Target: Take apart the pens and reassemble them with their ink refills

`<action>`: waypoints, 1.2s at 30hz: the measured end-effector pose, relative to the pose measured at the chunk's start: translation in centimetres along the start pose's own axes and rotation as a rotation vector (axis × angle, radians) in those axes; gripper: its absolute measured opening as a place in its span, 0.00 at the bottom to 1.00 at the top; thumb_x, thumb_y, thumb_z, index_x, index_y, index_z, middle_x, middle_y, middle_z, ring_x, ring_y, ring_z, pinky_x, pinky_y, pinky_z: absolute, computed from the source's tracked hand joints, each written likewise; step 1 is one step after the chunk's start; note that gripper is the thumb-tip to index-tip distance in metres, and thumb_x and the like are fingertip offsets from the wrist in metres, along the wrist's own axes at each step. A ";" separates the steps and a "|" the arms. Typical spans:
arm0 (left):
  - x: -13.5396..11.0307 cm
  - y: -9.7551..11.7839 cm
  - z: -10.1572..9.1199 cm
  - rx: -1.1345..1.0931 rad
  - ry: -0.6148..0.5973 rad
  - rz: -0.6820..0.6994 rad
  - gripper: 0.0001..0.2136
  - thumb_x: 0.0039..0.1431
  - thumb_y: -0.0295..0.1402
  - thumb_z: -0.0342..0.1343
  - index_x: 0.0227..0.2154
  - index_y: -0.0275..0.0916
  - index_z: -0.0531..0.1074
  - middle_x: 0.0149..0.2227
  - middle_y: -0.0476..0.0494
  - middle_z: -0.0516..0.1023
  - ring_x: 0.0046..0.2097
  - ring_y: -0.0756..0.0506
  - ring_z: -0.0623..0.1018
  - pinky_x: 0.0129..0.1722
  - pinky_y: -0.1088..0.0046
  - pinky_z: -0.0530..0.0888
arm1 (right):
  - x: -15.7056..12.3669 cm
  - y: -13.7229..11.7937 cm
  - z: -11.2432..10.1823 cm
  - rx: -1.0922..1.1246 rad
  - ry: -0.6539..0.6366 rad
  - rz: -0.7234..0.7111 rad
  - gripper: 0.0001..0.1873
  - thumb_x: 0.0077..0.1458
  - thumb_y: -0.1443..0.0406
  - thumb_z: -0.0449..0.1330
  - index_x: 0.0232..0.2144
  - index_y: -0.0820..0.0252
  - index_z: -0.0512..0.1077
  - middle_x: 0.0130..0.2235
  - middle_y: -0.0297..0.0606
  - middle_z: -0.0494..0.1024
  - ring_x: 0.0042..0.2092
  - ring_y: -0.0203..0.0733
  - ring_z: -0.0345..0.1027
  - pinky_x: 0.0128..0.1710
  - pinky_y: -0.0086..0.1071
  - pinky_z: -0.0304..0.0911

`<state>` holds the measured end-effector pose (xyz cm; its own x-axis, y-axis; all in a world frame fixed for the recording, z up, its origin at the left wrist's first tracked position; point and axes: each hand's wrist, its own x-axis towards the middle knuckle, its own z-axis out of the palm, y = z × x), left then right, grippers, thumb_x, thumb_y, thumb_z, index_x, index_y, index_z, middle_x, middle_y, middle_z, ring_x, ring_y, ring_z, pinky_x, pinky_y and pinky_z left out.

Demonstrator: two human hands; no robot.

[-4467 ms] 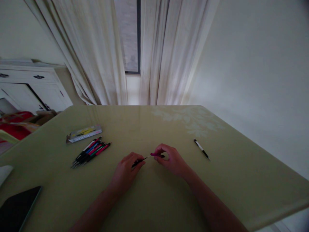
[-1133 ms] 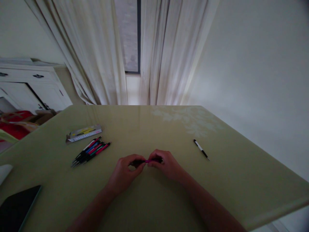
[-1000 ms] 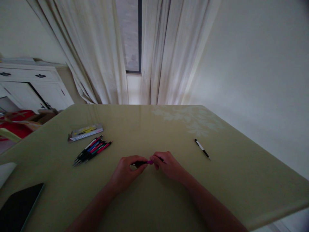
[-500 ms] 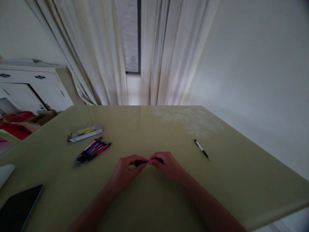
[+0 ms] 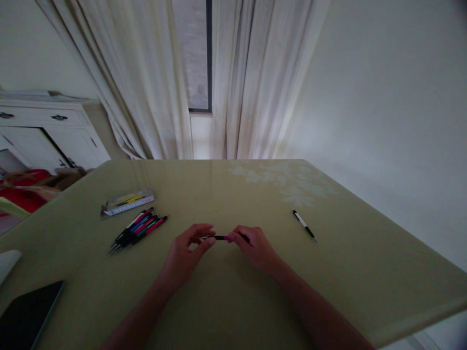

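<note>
A black and pink pen point(image 5: 221, 237) lies level between my two hands, just over the table. My right hand point(image 5: 253, 245) is closed around its pink barrel, with the dark end showing behind the fingers. At the other end, the thumb and fingertips of my left hand point(image 5: 188, 250) pinch the pen near its silvery tip. Part of the tip is covered by the fingers. To the right, a white and black pen point(image 5: 305, 226) lies by itself. On the left rests a bunch of several coloured pens point(image 5: 136, 231), their tips facing me.
Behind the bunch lies a pen box point(image 5: 129, 201). A dark tablet-like device point(image 5: 31, 311) and a white object point(image 5: 8, 262) sit at the left edge of the pale green table point(image 5: 233, 301). Curtains point(image 5: 146, 87) hang past the far edge.
The left hand has slid left along the pen toward its tip, baring the black section in the middle. Its fingers have loosened a little. The right hand has shifted slightly.
</note>
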<state>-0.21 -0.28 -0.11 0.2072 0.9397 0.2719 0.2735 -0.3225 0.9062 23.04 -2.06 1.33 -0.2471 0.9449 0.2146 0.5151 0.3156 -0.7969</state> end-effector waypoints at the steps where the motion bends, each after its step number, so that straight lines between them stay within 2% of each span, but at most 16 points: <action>1: 0.0 0.0 0.0 0.000 -0.009 -0.014 0.12 0.63 0.43 0.61 0.41 0.41 0.81 0.33 0.44 0.85 0.34 0.45 0.83 0.36 0.69 0.79 | 0.0 0.0 0.0 -0.001 0.007 0.004 0.23 0.69 0.51 0.56 0.34 0.61 0.82 0.23 0.31 0.72 0.25 0.33 0.59 0.27 0.28 0.50; 4: 0.1 0.0 0.0 0.005 -0.016 0.037 0.10 0.61 0.42 0.62 0.33 0.41 0.80 0.32 0.44 0.84 0.32 0.46 0.81 0.34 0.71 0.78 | 0.1 0.1 -0.1 -0.008 0.015 0.010 0.24 0.69 0.50 0.56 0.34 0.61 0.82 0.23 0.31 0.71 0.25 0.33 0.57 0.26 0.28 0.49; 7: 0.1 0.1 0.1 -0.051 0.019 0.043 0.12 0.57 0.41 0.66 0.38 0.40 0.78 0.38 0.42 0.84 0.34 0.46 0.81 0.35 0.71 0.78 | 0.0 0.2 0.0 -0.005 0.021 0.011 0.25 0.68 0.49 0.56 0.34 0.61 0.83 0.22 0.31 0.70 0.24 0.33 0.56 0.26 0.28 0.49; 9: 0.2 0.0 0.1 -0.069 -0.011 -0.027 0.13 0.60 0.44 0.63 0.40 0.40 0.78 0.34 0.43 0.84 0.31 0.47 0.80 0.32 0.72 0.78 | 0.0 0.2 0.0 0.002 0.019 0.009 0.24 0.68 0.50 0.56 0.34 0.60 0.83 0.23 0.31 0.71 0.25 0.33 0.57 0.26 0.28 0.49; 11: 0.2 -0.1 0.2 -0.031 -0.039 -0.039 0.12 0.62 0.44 0.61 0.38 0.40 0.79 0.31 0.45 0.82 0.31 0.46 0.80 0.31 0.72 0.77 | 0.0 0.3 0.0 0.001 0.018 0.004 0.23 0.68 0.51 0.57 0.35 0.60 0.82 0.23 0.31 0.71 0.25 0.33 0.57 0.26 0.28 0.49; 15: 0.2 -0.5 0.1 -0.032 0.001 0.001 0.13 0.58 0.42 0.65 0.41 0.41 0.77 0.37 0.44 0.83 0.35 0.46 0.80 0.35 0.71 0.77 | 0.0 0.3 -0.1 -0.004 0.023 0.014 0.23 0.68 0.51 0.57 0.34 0.61 0.82 0.22 0.30 0.69 0.24 0.33 0.56 0.26 0.28 0.48; 18: 0.2 -0.6 0.0 -0.050 -0.054 -0.056 0.12 0.63 0.43 0.60 0.39 0.40 0.78 0.32 0.44 0.82 0.32 0.46 0.79 0.32 0.72 0.75 | 0.1 0.3 -0.1 -0.009 0.015 0.017 0.23 0.68 0.51 0.57 0.34 0.60 0.82 0.23 0.31 0.71 0.25 0.33 0.58 0.27 0.28 0.49; 20: 0.2 -0.5 -0.1 -0.003 -0.057 -0.036 0.10 0.62 0.42 0.61 0.37 0.40 0.78 0.30 0.46 0.81 0.30 0.47 0.78 0.32 0.72 0.75 | 0.1 0.4 -0.1 -0.023 0.019 0.013 0.23 0.68 0.51 0.57 0.34 0.60 0.82 0.23 0.31 0.71 0.25 0.33 0.58 0.27 0.28 0.49; 23: 0.3 -0.4 -0.1 -0.011 0.009 0.003 0.12 0.57 0.40 0.65 0.40 0.41 0.78 0.35 0.46 0.82 0.33 0.47 0.79 0.34 0.72 0.75 | 0.1 0.3 -0.1 -0.028 0.036 0.011 0.24 0.68 0.51 0.57 0.33 0.61 0.82 0.22 0.30 0.70 0.25 0.33 0.57 0.27 0.28 0.49; 25: 0.4 -0.4 -0.1 -0.038 -0.021 -0.034 0.12 0.61 0.43 0.62 0.38 0.40 0.78 0.35 0.44 0.83 0.32 0.47 0.78 0.32 0.72 0.75 | 0.1 0.3 0.0 -0.025 0.035 0.010 0.23 0.69 0.51 0.57 0.34 0.60 0.83 0.23 0.31 0.71 0.25 0.33 0.58 0.27 0.28 0.49; 27: 0.4 -0.5 -0.1 -0.027 -0.060 -0.070 0.12 0.62 0.44 0.60 0.35 0.40 0.79 0.30 0.46 0.81 0.30 0.47 0.78 0.31 0.73 0.74 | 0.0 0.3 0.0 -0.026 0.029 0.008 0.22 0.69 0.52 0.57 0.34 0.60 0.83 0.23 0.31 0.71 0.25 0.33 0.58 0.27 0.28 0.49; 29: 0.4 -0.6 0.0 -0.012 -0.040 -0.062 0.11 0.58 0.43 0.64 0.35 0.40 0.79 0.28 0.48 0.79 0.30 0.47 0.77 0.31 0.73 0.74 | 0.0 0.3 0.0 -0.022 0.029 0.011 0.22 0.68 0.52 0.57 0.34 0.61 0.83 0.22 0.30 0.70 0.25 0.33 0.57 0.26 0.28 0.49; 31: 0.3 -0.6 0.0 -0.044 0.000 -0.047 0.15 0.54 0.42 0.68 0.40 0.40 0.78 0.31 0.47 0.81 0.31 0.47 0.78 0.32 0.73 0.75 | 0.0 0.2 0.0 -0.014 0.035 0.016 0.23 0.68 0.51 0.57 0.34 0.61 0.82 0.22 0.30 0.69 0.25 0.33 0.57 0.26 0.28 0.48; 33: 0.3 -0.6 0.1 -0.094 -0.033 -0.075 0.15 0.57 0.44 0.65 0.41 0.39 0.78 0.32 0.45 0.82 0.31 0.47 0.78 0.32 0.73 0.75 | 0.0 0.2 0.0 -0.010 0.035 0.016 0.22 0.69 0.52 0.57 0.34 0.61 0.82 0.23 0.30 0.70 0.25 0.32 0.57 0.27 0.27 0.48; 36: 0.3 -0.6 0.0 -0.102 -0.109 -0.119 0.14 0.62 0.45 0.60 0.36 0.39 0.81 0.29 0.45 0.82 0.29 0.47 0.77 0.30 0.74 0.74 | 0.0 0.1 -0.1 -0.023 0.028 0.018 0.22 0.68 0.52 0.58 0.34 0.61 0.82 0.22 0.30 0.70 0.25 0.32 0.57 0.27 0.27 0.48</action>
<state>-0.35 0.24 -0.60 0.2817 0.9507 0.1294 0.2070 -0.1919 0.9593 23.15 -2.07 1.29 -0.2149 0.9524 0.2161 0.5380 0.3001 -0.7877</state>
